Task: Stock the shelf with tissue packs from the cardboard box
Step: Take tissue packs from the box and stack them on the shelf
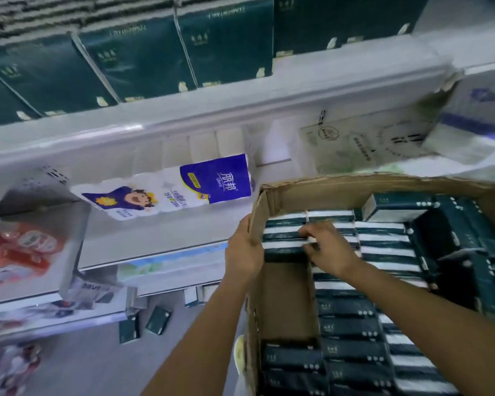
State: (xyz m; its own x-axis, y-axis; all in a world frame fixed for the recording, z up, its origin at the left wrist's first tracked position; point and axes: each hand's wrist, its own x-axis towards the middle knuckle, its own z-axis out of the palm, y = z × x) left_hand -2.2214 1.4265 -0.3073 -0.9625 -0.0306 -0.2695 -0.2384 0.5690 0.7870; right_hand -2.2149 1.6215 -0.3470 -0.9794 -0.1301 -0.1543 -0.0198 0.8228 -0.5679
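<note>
Setting: shop aisle seen from above, with white shelf (pixel 183 110) tiers along the left and far side and grey floor below; much of the view is motion-blurred.
Upper tier: dark green bundles (pixel 143 61) stand in a row at the front edge. Four faces count plainly, and a fifth is cut off at the right.
Lower tier, far left: red packets (pixel 17 252), too blurred to count.
Middle tier: one blue-and-white roll pack (pixel 169 190) lies tilted at the front edge.
Floor: two loose green packs (pixel 157 320) lie near the shelf foot; any others under the lowest edge are unclear.
Left hand (pixel 243 250): clasps the left wall of the box from outside, near its far-left corner. The fingertips are hidden by the cardboard.
Tissue packs (pixel 283 241): stacked on edge in the far-left corner of the box, about four striped edges showing. More fill the middle and right, too many and too blurred to count.
Right hand (pixel 329 250): inside the box, fingers curled and pinching the right-hand ends of that corner stack.
Cardboard box (pixel 355 190): one, open-topped, with bare cardboard showing along its left side nearer the camera.
Key relation: the gripped stack's long axis runs left to right between the two hands. The right hand is already on it and the left is parted from it only by the wall. The shelf lies up and to the left, so the lift likely clears that left wall.
Far right: one pale carton (pixel 369 141) on the shelf beyond the box.
</note>
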